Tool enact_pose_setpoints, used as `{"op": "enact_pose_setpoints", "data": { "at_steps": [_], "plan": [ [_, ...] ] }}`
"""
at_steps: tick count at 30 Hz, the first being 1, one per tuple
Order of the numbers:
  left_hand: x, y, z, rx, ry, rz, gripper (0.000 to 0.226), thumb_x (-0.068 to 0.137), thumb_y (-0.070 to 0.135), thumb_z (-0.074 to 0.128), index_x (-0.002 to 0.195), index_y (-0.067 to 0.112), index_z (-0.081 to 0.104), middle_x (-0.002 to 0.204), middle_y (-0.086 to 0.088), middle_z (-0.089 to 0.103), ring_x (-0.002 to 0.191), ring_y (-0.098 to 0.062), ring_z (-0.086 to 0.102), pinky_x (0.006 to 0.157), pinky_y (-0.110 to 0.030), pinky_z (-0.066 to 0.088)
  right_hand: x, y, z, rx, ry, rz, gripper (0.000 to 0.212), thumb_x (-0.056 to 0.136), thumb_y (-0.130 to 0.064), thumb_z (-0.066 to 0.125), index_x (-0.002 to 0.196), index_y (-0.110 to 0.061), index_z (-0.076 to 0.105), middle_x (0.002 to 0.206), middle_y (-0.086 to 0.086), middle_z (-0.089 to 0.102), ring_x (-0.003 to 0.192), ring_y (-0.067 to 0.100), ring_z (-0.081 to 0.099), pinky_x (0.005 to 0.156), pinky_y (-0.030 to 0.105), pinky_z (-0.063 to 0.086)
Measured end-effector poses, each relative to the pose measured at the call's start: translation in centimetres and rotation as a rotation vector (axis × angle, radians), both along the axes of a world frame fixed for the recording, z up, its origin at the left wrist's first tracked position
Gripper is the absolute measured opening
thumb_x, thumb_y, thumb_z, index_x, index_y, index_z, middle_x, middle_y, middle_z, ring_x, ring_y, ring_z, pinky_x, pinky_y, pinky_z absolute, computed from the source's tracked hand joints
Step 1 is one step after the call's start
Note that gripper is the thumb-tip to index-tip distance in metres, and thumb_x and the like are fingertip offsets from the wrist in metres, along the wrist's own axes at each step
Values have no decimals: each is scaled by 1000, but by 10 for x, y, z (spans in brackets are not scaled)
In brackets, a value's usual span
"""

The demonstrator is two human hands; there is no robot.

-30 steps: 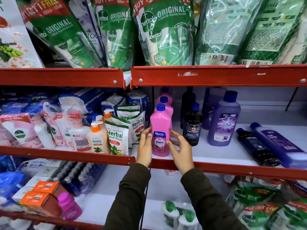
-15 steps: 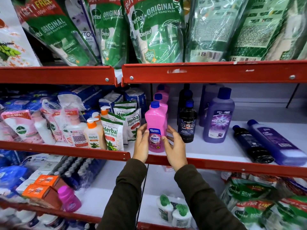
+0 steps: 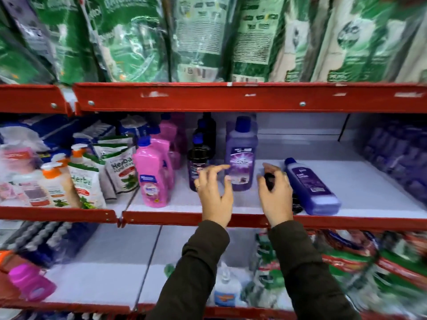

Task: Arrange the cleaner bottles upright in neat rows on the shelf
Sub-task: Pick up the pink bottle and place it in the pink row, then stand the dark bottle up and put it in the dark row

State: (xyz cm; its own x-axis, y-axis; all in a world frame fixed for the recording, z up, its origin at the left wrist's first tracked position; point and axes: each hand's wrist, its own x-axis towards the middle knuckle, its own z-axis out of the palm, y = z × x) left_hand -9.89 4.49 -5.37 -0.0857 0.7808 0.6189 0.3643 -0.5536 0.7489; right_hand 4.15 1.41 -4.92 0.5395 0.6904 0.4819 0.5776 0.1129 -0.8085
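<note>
Two bottles lie flat at 3 o'clock on the shelf (image 3: 369,181): black bottle (image 3: 269,180) and purple bottle (image 3: 312,188). My right hand (image 3: 276,195) has its grip closing on the black one; left hand (image 3: 215,190) hovers wide, empty. Smooth plastic, probably heavy, so grab mid-body. Both hands left the pink bottle (image 3: 151,176).

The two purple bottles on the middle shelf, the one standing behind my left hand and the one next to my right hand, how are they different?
Pose: the standing purple bottle is upright, while the lying purple bottle is flat on its side, cap pointing to the back of the shelf.
Place: the standing one sits in line beside the black bottle; the lying one is off to the right, alone.
Both have dark blue caps and purple labels.
</note>
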Motion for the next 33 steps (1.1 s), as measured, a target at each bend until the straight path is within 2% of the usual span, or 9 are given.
{"op": "enact_pose_setpoints", "data": {
  "at_steps": [3, 7, 12, 16, 19, 24, 26, 28, 33],
  "plan": [
    [54, 1, 0, -195, 43, -207, 29, 93, 11, 55, 120, 9, 65, 123, -10, 64, 112, -28, 58, 101, -39, 46, 47, -6, 7, -189, -125, -104, 35, 91, -14, 58, 125, -6, 63, 124, 21, 66, 117, 38, 59, 100, 44, 47],
    [105, 12, 0, -649, 36, -272, 36, 98, 16, 55, 129, 1, 62, 133, -22, 64, 123, -37, 61, 106, -37, 46, 79, -3, 11, -520, -167, -60, 37, 88, -4, 53, 124, 5, 61, 122, 32, 64, 116, 45, 60, 97, 46, 47],
    [134, 38, -6, -928, 151, -250, 55, 95, 39, 60, 128, -5, 60, 137, -23, 61, 126, -36, 60, 110, -41, 45, 90, 1, 11, -631, -231, -38, 33, 88, 0, 52, 119, 5, 63, 119, 29, 66, 112, 43, 63, 91, 43, 50],
    [133, 50, -11, -982, 83, -229, 64, 86, 37, 71, 132, -5, 56, 135, -23, 61, 125, -35, 61, 107, -41, 48, 84, 4, 10, -623, -224, -20, 34, 88, 0, 53, 120, 3, 63, 121, 27, 65, 113, 42, 63, 94, 42, 50],
    [145, 44, -14, -1024, -187, -243, 65, 83, 22, 77, 134, -9, 51, 133, -29, 61, 120, -41, 64, 104, -50, 51, 103, 4, 4, -598, -173, 31, 33, 87, 0, 54, 119, 1, 65, 120, 25, 67, 112, 40, 63, 96, 40, 51],
    [139, 29, -16, -946, -475, -432, 37, 87, 11, 72, 120, -3, 62, 130, -26, 65, 114, -35, 66, 104, -48, 52, 116, 3, 6, -502, -18, 89, 34, 89, -5, 60, 123, 0, 64, 122, 23, 67, 113, 38, 62, 100, 39, 48],
    [135, 22, -12, -853, -450, -491, 21, 87, 9, 71, 107, 13, 65, 133, -22, 64, 115, -32, 64, 108, -46, 49, 122, 1, 9, -460, 91, 176, 34, 91, -5, 59, 124, 0, 63, 122, 20, 68, 114, 36, 63, 104, 42, 47],
    [129, 15, -8, -754, -387, -520, 23, 87, 10, 71, 104, 22, 62, 134, -18, 63, 124, -32, 60, 112, -49, 46, 126, -3, 11, -414, 207, 267, 35, 91, 0, 59, 126, 1, 61, 123, 19, 68, 116, 34, 64, 107, 45, 46],
    [110, 6, -1, -612, -308, -541, 38, 89, 7, 68, 126, 12, 58, 136, -15, 61, 123, -25, 61, 108, -44, 50, 117, -14, 14, -303, 284, 344, 39, 87, 3, 66, 125, 2, 58, 122, 19, 68, 114, 27, 63, 104, 40, 48]
  ]
}}
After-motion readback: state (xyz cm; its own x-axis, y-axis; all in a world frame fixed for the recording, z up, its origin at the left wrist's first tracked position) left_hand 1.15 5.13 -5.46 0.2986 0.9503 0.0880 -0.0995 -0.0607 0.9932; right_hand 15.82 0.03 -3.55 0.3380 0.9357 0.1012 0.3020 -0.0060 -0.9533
